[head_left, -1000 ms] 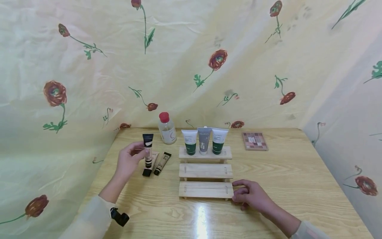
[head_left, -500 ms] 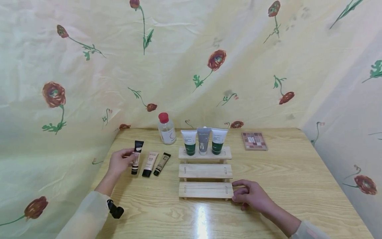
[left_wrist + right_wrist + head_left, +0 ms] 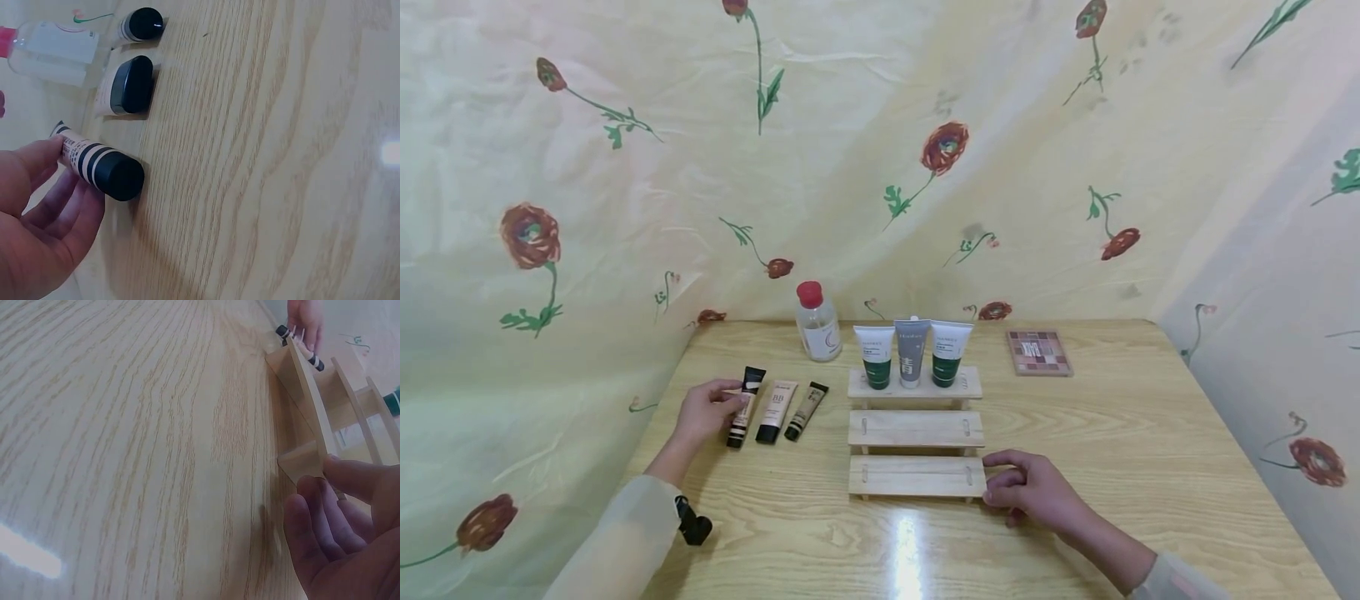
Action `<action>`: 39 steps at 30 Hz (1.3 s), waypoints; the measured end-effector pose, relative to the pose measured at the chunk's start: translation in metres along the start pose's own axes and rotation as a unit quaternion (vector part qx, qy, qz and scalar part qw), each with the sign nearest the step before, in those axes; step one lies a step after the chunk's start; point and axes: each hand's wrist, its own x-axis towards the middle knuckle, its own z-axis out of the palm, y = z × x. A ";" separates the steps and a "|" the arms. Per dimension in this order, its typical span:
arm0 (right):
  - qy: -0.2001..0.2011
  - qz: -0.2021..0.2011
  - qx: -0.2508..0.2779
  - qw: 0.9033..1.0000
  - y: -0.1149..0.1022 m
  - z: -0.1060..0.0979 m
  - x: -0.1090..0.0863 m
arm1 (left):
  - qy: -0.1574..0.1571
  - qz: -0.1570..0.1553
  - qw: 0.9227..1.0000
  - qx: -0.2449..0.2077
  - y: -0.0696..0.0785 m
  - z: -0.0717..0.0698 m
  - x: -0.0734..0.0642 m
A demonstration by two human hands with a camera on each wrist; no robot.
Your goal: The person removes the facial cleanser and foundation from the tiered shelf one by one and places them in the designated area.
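Observation:
My left hand [image 3: 706, 410] pinches a slim cosmetic tube [image 3: 746, 408] with black ends and striped bands, low over the table's left side. In the left wrist view its black cap [image 3: 121, 177] points away from the thumb and fingers. Just right of it lie a pink BB cream tube [image 3: 777, 412] and a small gold-and-black tube [image 3: 807, 411]. My right hand [image 3: 1033, 492] grips the right end of the lowest step of a three-step wooden rack [image 3: 917, 476]. The right wrist view shows thumb and fingers around that board's end [image 3: 320, 425].
On the rack's top step stand two white-and-green tubes [image 3: 876, 357] with a grey tube [image 3: 912, 354] between them. A clear bottle with a red cap [image 3: 818, 323] stands at the back left. An eyeshadow palette [image 3: 1040, 353] lies at the back right. Flowered cloth [image 3: 850, 167] hangs behind the table.
My left hand has moved the striped tube left and down, from over the BB cream tube to beside it. The tube now tilts more. My right hand has stayed at the rack.

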 end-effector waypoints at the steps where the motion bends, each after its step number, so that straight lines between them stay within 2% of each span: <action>1: 0.000 0.000 0.000 1.000 0.000 0.000 0.000 | 0.000 0.004 1.000 0.008 0.000 0.000 0.001; 18: 0.000 0.000 0.007 1.000 -0.003 0.002 -0.001 | -0.011 -0.034 0.997 0.072 0.004 0.005 0.002; 23: -0.001 0.002 0.008 1.000 -0.001 0.001 -0.001 | -0.017 -0.044 0.996 0.080 0.004 0.006 0.003; 29: -0.003 -0.002 0.008 1.000 0.000 0.001 -0.001 | -0.023 -0.032 0.995 0.097 0.006 0.005 0.003; 34: -0.004 -0.003 0.008 1.000 0.000 0.001 -0.001 | -0.043 -0.027 0.994 0.097 0.011 0.000 0.003; 37: -0.005 -0.005 0.006 1.000 0.000 0.000 -0.001 | -0.034 -0.002 0.994 0.104 0.019 -0.004 0.003; 39: -0.005 -0.007 0.005 1.000 -0.001 0.000 -0.001 | -0.017 0.032 0.994 0.106 0.028 -0.006 0.002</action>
